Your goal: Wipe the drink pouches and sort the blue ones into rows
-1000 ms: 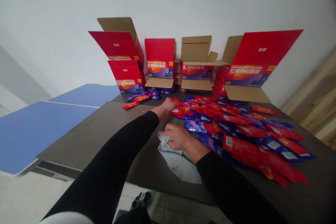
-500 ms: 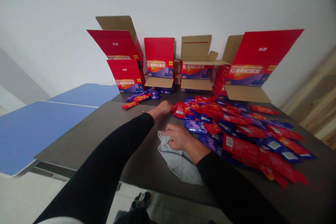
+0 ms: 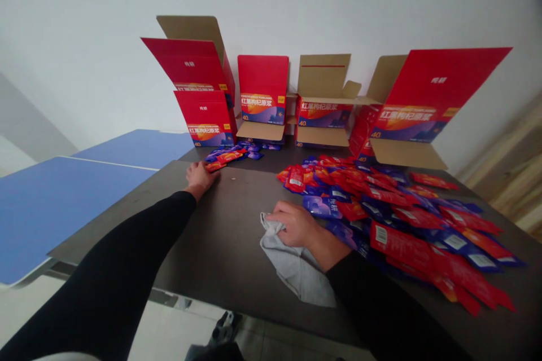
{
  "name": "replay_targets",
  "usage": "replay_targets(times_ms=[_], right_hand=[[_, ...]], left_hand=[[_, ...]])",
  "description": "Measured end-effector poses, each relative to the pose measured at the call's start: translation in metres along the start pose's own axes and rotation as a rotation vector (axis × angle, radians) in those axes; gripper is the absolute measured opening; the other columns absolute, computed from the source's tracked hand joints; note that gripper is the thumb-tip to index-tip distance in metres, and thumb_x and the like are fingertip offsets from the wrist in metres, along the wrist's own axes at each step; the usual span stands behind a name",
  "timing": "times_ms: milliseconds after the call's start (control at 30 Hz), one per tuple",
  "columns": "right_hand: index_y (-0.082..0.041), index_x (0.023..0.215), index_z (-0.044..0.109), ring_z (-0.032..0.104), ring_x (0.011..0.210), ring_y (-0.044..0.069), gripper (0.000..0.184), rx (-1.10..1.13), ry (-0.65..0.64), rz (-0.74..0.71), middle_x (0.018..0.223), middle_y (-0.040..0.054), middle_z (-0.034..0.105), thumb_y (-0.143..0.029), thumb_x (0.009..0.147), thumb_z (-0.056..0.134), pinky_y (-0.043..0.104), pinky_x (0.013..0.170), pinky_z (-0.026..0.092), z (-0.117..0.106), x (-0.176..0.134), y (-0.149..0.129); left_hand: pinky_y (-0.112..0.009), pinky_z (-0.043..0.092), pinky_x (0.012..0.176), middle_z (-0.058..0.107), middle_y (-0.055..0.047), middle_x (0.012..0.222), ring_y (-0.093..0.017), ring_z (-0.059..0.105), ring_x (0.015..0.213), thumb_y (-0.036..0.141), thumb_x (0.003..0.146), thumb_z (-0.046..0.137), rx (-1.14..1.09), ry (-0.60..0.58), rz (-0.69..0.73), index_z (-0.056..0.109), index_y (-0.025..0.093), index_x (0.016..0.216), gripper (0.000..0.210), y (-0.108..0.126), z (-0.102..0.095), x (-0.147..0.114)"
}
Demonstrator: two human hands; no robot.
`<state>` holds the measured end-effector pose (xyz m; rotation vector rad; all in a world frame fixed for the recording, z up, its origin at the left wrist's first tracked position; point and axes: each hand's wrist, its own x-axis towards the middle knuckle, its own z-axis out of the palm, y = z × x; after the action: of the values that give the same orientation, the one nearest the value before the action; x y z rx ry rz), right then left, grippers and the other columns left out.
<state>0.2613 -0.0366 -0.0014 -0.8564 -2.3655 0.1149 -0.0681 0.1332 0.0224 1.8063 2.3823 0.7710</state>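
My left hand rests on the left part of the table, its fingers curled around the near end of a red sachet. That sachet lies at the front of a small pile of purple sachets below the boxes. In my right hand a grey cloth is bunched at its top, and the rest of it spreads over the tabletop toward the front edge. Just right of this hand lies a large heap of red and purple sachets, some with barcode labels showing.
Along the wall stand several red cartons, among them a left carton, a middle carton and a right carton, with flaps raised or folded out. The dark table adjoins a blue table on the left.
My left hand has moved left, from beside the large heap to the red sachet at the small pile. My right hand stays on the cloth; the view has shifted slightly.
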Motion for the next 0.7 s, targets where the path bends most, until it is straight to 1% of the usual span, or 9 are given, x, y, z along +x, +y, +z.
replay_targets(times_ms=[67,167,267,367,467,567,633,700], right_hand=[[-0.024,0.102,0.071,0.059,0.082,0.017,0.032,0.002,0.005,-0.007,0.094,0.0036,0.063,-0.016,0.071,0.064,0.027,0.071,0.047,0.0,-0.001,0.0],[-0.024,0.102,0.071,0.06,0.081,0.018,0.032,-0.007,0.003,-0.008,0.094,0.0039,0.064,-0.017,0.072,0.064,0.028,0.071,0.048,-0.002,-0.001,-0.001],[-0.023,0.101,0.071,0.06,0.08,0.018,0.03,-0.021,0.009,-0.013,0.092,0.0039,0.064,-0.017,0.072,0.064,0.028,0.068,0.047,-0.004,-0.001,-0.003],[-0.023,0.1,0.072,0.06,0.079,0.018,0.03,-0.022,0.028,-0.02,0.091,0.0038,0.064,-0.018,0.072,0.064,0.028,0.067,0.047,-0.004,-0.001,-0.003],[-0.023,0.102,0.072,0.06,0.08,0.018,0.032,-0.022,0.037,-0.024,0.092,0.0039,0.064,-0.018,0.072,0.064,0.027,0.068,0.047,-0.002,-0.001,-0.001],[-0.023,0.104,0.071,0.059,0.079,0.017,0.034,-0.021,0.053,-0.031,0.092,0.0038,0.064,-0.017,0.071,0.065,0.027,0.067,0.047,0.001,-0.001,0.001],[-0.023,0.104,0.071,0.059,0.079,0.017,0.036,-0.016,0.065,-0.034,0.092,0.0035,0.064,-0.016,0.07,0.065,0.026,0.068,0.047,0.002,-0.001,0.002],[-0.023,0.103,0.071,0.059,0.08,0.016,0.036,-0.015,0.068,-0.033,0.093,0.0034,0.063,-0.015,0.069,0.064,0.026,0.07,0.047,0.002,-0.001,0.002]], left_hand=[[-0.047,0.037,0.107,0.047,-0.025,0.143,-0.041,0.042,0.133,0.057,0.075,0.073,0.049,-0.018,0.01,0.052,0.008,0.134,0.08,-0.008,0.001,0.01],[-0.044,0.038,0.105,0.05,-0.028,0.141,-0.04,0.047,0.131,0.063,0.074,0.072,0.04,-0.105,0.014,0.043,0.005,0.14,0.092,-0.012,0.006,0.024],[-0.047,0.043,0.099,0.057,-0.027,0.135,-0.04,0.054,0.124,0.065,0.075,0.069,0.038,-0.177,0.0,0.041,0.008,0.143,0.093,-0.013,0.01,0.035],[-0.047,0.045,0.096,0.06,-0.025,0.131,-0.041,0.057,0.122,0.066,0.077,0.065,0.067,-0.194,0.041,0.047,0.01,0.14,0.086,-0.015,0.012,0.039],[-0.044,0.046,0.096,0.06,-0.025,0.131,-0.039,0.058,0.121,0.063,0.078,0.066,0.08,-0.159,0.076,0.054,0.008,0.132,0.078,-0.019,0.01,0.035],[-0.043,0.046,0.098,0.057,-0.025,0.135,-0.039,0.056,0.123,0.06,0.076,0.07,0.036,-0.127,0.092,0.055,0.008,0.132,0.078,-0.023,0.007,0.023],[-0.045,0.044,0.098,0.054,-0.026,0.137,-0.04,0.053,0.124,0.06,0.072,0.073,-0.042,-0.116,0.08,0.053,0.007,0.134,0.084,-0.024,0.004,0.013],[-0.045,0.044,0.097,0.056,-0.026,0.132,-0.04,0.053,0.122,0.059,0.069,0.076,-0.21,-0.121,0.098,0.053,0.005,0.134,0.088,-0.024,0.001,0.002]])
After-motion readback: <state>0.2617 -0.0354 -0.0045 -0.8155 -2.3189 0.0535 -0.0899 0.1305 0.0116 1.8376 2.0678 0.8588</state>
